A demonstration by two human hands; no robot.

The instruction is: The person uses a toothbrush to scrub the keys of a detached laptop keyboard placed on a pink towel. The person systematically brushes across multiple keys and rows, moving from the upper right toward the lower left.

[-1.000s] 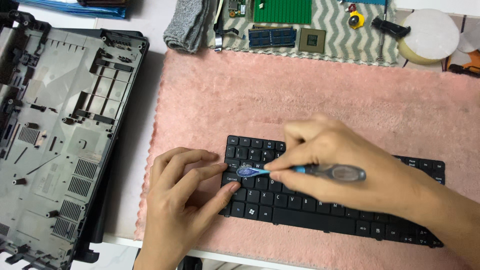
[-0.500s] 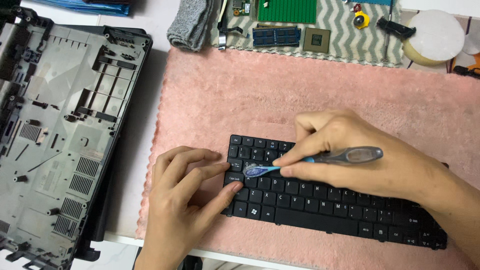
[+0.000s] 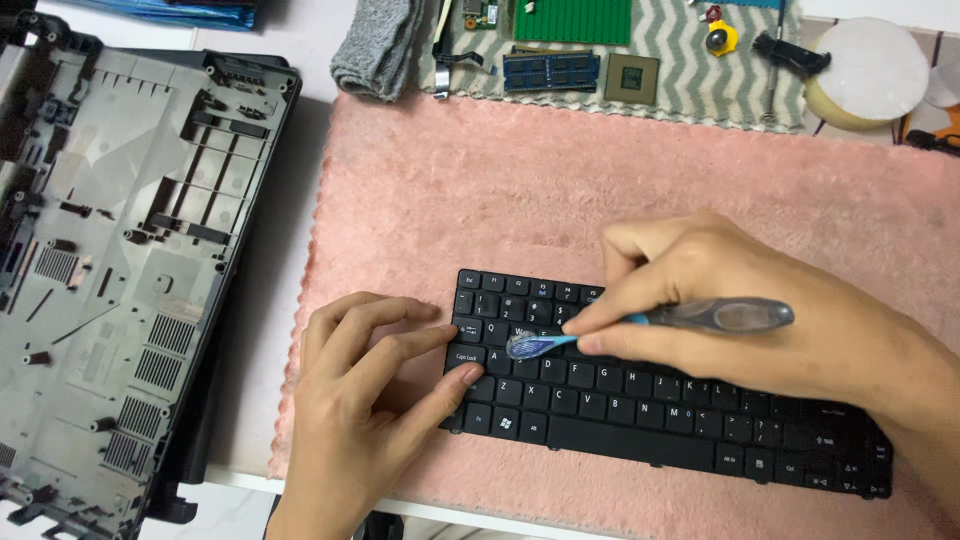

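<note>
A black laptop keyboard [image 3: 640, 400] lies on a pink fluffy towel [image 3: 560, 190]. My left hand [image 3: 365, 400] rests at the keyboard's left end, its fingertips pressing on the leftmost keys. My right hand [image 3: 740, 310] holds a blue and grey toothbrush [image 3: 690, 322] roughly level, its bristled head down on the upper-left keys, close to my left fingertips. My right forearm covers part of the keyboard's right side.
A grey laptop bottom case [image 3: 110, 260], inside up, lies at the left. Along the far edge are a rolled grey cloth [image 3: 375, 45], a zigzag mat [image 3: 690, 70] with memory modules [image 3: 550, 70], a processor chip [image 3: 632, 78], a green circuit board [image 3: 572, 20], and a white round pad [image 3: 868, 70].
The toothbrush and my right hand have shifted a little along the upper-left keys. My left hand has stayed on the keyboard's left end.
</note>
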